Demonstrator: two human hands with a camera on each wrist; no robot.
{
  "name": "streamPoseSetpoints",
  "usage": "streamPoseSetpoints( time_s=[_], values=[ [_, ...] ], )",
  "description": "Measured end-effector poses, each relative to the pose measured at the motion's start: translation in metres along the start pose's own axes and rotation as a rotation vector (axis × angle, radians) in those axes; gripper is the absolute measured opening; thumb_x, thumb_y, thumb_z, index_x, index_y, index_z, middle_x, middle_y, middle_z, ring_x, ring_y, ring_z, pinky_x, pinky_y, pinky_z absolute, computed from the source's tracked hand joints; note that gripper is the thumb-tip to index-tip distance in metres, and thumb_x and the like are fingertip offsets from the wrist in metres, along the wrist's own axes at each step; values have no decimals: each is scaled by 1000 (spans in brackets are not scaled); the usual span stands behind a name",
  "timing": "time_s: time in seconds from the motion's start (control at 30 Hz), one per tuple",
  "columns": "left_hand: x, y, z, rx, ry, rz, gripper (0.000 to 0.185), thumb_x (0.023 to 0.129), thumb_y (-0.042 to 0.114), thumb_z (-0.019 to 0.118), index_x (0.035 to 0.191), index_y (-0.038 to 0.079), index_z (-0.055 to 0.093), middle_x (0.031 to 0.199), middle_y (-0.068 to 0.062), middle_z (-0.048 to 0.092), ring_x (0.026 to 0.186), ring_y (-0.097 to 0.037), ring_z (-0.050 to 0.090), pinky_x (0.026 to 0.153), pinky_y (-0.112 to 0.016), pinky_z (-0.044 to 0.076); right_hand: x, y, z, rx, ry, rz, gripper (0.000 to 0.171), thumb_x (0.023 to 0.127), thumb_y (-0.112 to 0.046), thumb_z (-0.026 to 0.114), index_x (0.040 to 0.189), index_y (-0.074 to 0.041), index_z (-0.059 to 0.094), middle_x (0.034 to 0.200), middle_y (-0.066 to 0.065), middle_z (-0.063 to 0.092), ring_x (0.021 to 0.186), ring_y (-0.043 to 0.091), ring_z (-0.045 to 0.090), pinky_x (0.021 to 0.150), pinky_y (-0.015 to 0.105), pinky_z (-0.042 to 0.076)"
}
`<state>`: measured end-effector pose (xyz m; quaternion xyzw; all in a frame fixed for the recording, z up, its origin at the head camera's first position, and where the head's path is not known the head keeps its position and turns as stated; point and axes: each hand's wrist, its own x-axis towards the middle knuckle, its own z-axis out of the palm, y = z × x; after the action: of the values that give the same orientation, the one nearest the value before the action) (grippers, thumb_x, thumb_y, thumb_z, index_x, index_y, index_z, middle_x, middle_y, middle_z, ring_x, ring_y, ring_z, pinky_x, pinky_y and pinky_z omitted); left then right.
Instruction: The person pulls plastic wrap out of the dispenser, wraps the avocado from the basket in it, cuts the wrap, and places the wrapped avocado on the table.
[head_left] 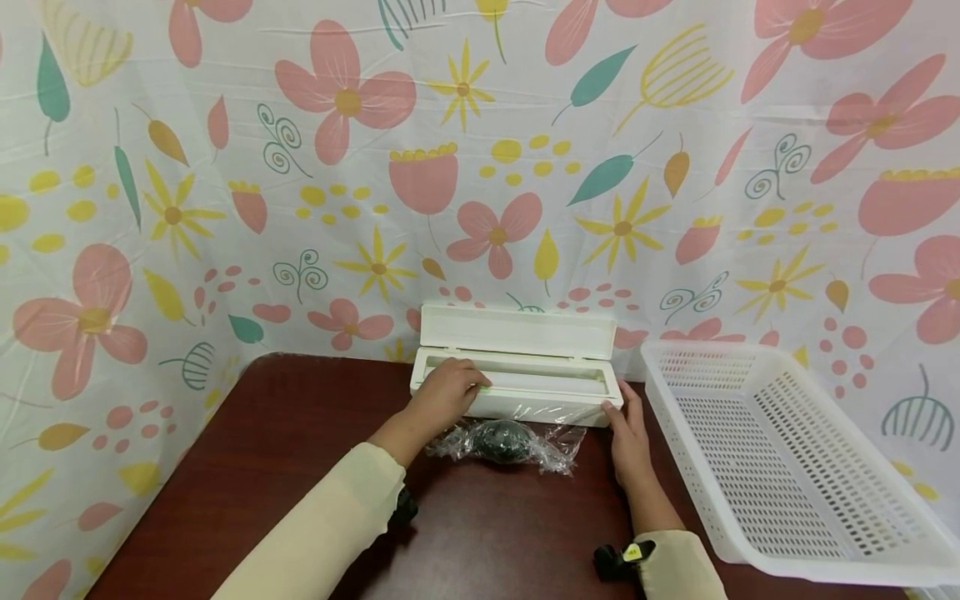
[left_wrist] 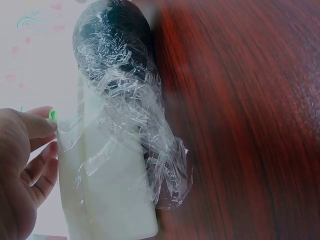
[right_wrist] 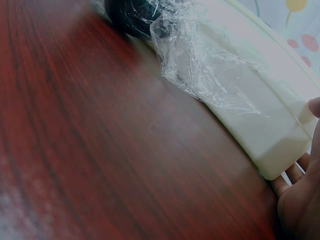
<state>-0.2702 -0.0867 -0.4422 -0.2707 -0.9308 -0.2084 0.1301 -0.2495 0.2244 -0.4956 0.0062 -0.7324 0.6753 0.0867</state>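
Note:
A long white cling film dispenser (head_left: 542, 407) stands near the back of the table with its lid (head_left: 517, 331) raised; a pale roll (head_left: 547, 382) lies inside. My left hand (head_left: 442, 390) is over its left part, and thumb and finger pinch a small green slider (left_wrist: 52, 114) at its edge. My right hand (head_left: 630, 437) grips the dispenser's right end, thumb on the near side and fingers round the end. Against the dispenser's front lies a dark rounded item (head_left: 501, 440) wrapped in crinkled clear film (left_wrist: 167, 170). Its kind is hard to make out through the film.
To the right stands a white perforated plastic basket (head_left: 693, 467), close to my right forearm. The dark red wooden table (head_left: 480, 533) meets a flower-printed cloth (head_left: 495, 167) behind and at the left. Black wrist cameras (head_left: 615, 562) sit at both cuffs.

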Motion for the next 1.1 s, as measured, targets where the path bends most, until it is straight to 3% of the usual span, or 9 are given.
streamPoseSetpoints(
  time_s=[0.57,1.1],
  values=[
    [-2,-2,-2,25,-17,-31,18,99,13,65,110,19,78,105,3,72,98,-18,65,88,-32,55,0,-1,1,18,6,-3,56,108,-13,43,160,-7,22,163,12,27,129,6,37,96,8,34],
    [-3,-1,-1,60,14,-52,14,97,16,69,106,20,79,100,4,72,92,-17,64,82,-30,55,0,-1,1,1,-6,-8,60,108,-16,46,160,-5,20,164,17,24,128,4,37,94,7,34]
  ],
)
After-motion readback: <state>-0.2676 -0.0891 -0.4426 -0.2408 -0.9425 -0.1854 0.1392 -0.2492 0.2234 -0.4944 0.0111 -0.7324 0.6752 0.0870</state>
